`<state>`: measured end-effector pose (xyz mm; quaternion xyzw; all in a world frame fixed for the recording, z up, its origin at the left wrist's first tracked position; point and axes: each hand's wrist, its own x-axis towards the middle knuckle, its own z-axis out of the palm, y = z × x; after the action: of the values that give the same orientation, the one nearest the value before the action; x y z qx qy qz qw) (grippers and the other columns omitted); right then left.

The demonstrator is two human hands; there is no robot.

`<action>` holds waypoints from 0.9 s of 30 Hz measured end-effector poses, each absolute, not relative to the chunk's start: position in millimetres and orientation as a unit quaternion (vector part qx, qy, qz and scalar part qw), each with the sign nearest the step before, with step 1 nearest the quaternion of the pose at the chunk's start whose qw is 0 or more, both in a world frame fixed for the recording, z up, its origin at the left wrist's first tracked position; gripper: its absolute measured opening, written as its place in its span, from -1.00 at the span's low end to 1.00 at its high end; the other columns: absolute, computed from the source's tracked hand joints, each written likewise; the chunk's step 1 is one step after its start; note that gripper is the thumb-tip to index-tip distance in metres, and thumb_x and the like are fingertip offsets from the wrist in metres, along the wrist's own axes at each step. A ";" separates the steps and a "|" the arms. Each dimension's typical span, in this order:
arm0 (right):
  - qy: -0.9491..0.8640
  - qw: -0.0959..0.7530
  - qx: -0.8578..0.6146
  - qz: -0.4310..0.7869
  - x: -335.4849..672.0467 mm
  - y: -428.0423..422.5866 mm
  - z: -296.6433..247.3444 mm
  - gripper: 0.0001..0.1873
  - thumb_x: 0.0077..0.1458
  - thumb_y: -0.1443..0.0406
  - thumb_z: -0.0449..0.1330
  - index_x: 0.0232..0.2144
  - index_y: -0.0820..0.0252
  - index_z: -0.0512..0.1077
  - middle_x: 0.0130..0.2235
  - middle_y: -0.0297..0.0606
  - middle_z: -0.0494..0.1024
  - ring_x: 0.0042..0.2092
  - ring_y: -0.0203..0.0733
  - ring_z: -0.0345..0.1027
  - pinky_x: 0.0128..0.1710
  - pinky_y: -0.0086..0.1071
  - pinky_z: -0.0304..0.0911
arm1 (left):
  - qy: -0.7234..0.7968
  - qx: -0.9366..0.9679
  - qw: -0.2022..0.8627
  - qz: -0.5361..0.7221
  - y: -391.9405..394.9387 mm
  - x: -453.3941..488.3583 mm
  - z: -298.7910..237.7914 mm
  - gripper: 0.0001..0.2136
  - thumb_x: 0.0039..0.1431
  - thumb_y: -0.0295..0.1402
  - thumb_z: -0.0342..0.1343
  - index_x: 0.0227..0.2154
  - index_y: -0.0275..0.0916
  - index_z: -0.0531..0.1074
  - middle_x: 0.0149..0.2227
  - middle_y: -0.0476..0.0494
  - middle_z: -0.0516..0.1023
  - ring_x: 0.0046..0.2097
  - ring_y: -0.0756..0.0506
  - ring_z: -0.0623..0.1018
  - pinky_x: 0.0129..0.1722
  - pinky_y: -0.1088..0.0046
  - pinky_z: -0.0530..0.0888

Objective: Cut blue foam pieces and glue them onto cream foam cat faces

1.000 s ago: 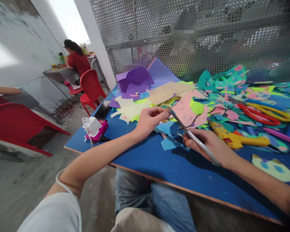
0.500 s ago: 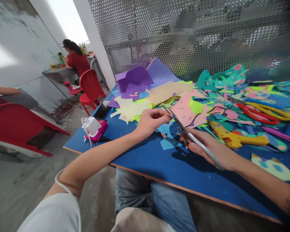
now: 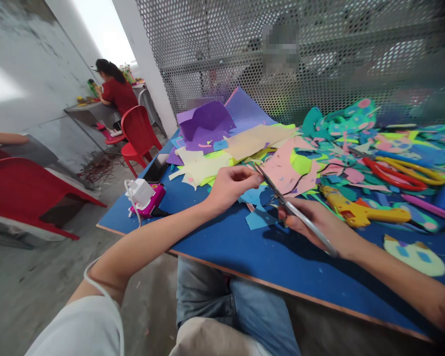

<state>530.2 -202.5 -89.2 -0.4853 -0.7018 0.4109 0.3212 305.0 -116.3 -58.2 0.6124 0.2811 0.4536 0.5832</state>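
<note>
My right hand (image 3: 315,222) is closed round the handles of a pair of scissors (image 3: 298,214), whose blades point up and left, slightly parted. At the blade tips, my left hand (image 3: 230,190) is pinched, thumb against fingers; whatever is in the pinch is too small to make out. Below the blades a light blue foam piece (image 3: 259,217) lies on the blue table (image 3: 215,247). Behind the hands are a pink sheet (image 3: 280,165) and a pale yellow sheet (image 3: 203,165) among other offcuts. A yellow glue gun (image 3: 359,210) lies right of my right hand.
Red-handled scissors (image 3: 393,178) and yellow-handled scissors (image 3: 415,170) lie among scraps at right, near a cream cut-out (image 3: 415,257). A white charger (image 3: 141,192) sits on a magenta power strip (image 3: 154,198). A perforated metal screen (image 3: 222,54) stands behind. A person (image 3: 118,96) sits at another table.
The scissors in my right hand have shifted very slightly up and left, with the blades a little further apart. My left hand stays nearly still.
</note>
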 end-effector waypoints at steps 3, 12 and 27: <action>-0.698 0.325 -0.495 0.403 530.3 -201.3 -89.5 -0.33 0.07 -0.32 0.21 -0.42 0.18 0.37 -0.44 -0.34 0.28 -0.42 -0.30 0.05 -0.50 -0.42 0.02 | 0.279 0.608 0.588 0.455 -116.4 304.1 -55.2 -0.70 -0.06 -0.14 0.41 -0.48 -0.30 0.55 -0.52 -0.01 0.52 -0.50 0.10 0.39 -0.40 0.51 0.39; -0.714 0.310 -0.492 0.390 534.0 -199.8 -88.7 -0.37 0.11 -0.28 0.19 -0.36 0.18 0.39 -0.39 -0.29 0.36 -0.40 -0.26 0.13 -0.46 -0.41 0.11 | 0.278 0.608 0.583 0.461 -113.6 304.2 -56.9 -0.74 -0.07 -0.19 0.40 -0.49 -0.30 0.56 -0.53 -0.01 0.53 -0.50 0.11 0.38 -0.43 0.52 0.38; -0.728 0.293 -0.474 0.399 533.4 -203.3 -83.8 -0.42 0.18 -0.25 0.14 -0.32 0.15 0.33 -0.37 -0.31 0.31 -0.38 -0.26 0.11 -0.43 -0.40 0.13 | 0.289 0.614 0.600 0.424 -118.2 305.9 -54.2 -0.75 -0.12 -0.22 0.42 -0.48 -0.31 0.58 -0.54 0.00 0.53 -0.50 0.10 0.40 -0.38 0.50 0.43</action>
<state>533.4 -203.3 -83.8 -0.4738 -0.7283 0.3988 0.2933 305.9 -118.2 -54.2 0.6143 0.2890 0.4238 0.5996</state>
